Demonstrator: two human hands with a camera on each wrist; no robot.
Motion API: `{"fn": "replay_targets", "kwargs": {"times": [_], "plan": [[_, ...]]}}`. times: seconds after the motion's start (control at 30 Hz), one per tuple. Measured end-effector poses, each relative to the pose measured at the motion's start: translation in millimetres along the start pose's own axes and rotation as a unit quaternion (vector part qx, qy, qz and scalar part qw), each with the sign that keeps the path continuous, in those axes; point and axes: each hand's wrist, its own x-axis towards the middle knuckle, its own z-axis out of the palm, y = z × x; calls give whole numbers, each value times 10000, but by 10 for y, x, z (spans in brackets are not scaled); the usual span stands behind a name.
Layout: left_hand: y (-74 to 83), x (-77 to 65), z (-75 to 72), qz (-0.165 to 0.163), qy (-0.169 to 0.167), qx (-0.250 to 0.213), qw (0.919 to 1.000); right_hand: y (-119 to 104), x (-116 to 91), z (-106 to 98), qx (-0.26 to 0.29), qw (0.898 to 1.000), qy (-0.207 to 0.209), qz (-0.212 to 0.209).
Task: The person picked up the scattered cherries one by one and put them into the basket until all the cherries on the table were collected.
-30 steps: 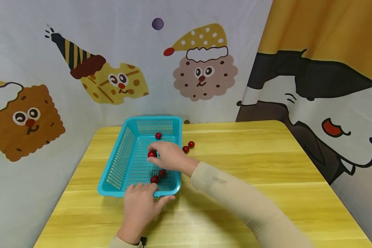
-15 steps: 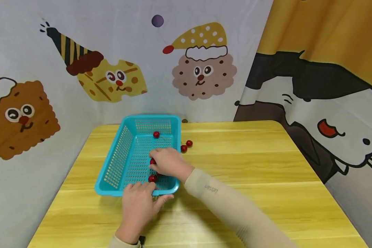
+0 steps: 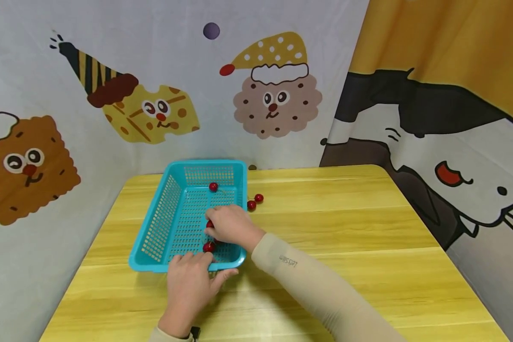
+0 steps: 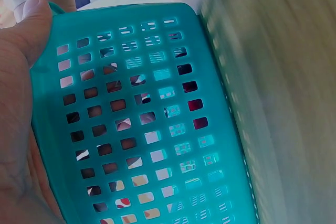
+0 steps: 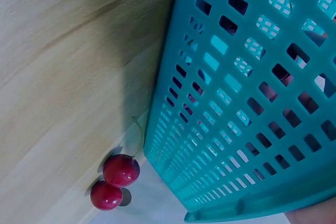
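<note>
A blue perforated plastic basket (image 3: 160, 228) stands on the table. My left hand (image 3: 190, 280) grips its near rim, fingers over the edge and thumb outside; the left wrist view shows the thumb (image 4: 32, 27) against the rim. Reaching over the right side, my right hand (image 3: 231, 225) pinches a red cherry (image 3: 210, 224) between thumb and fingers, low inside the basket. Just in front of that hand lies another cherry (image 3: 209, 246), and one more cherry (image 3: 213, 186) sits near the far end. Part of the basket floor is hidden under the right hand.
Outside the basket's right wall, two cherries (image 5: 121, 170) lie close together on the wooden table (image 3: 346, 213), one with a green stem. Behind the table hangs a white cloth (image 3: 222, 95) printed with cartoon figures.
My right hand has come down and nearer inside the basket with its cherry, now covering a cherry that showed before. My left hand has stayed on the rim.
</note>
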Motion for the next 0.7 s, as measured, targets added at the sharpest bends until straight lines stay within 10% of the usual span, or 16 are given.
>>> {"fn": "replay_targets", "kwargs": {"times": [0.7], "plan": [[-5, 25, -15, 18, 84, 10, 10000, -16, 20, -36, -47, 9996, -280, 36]]}}
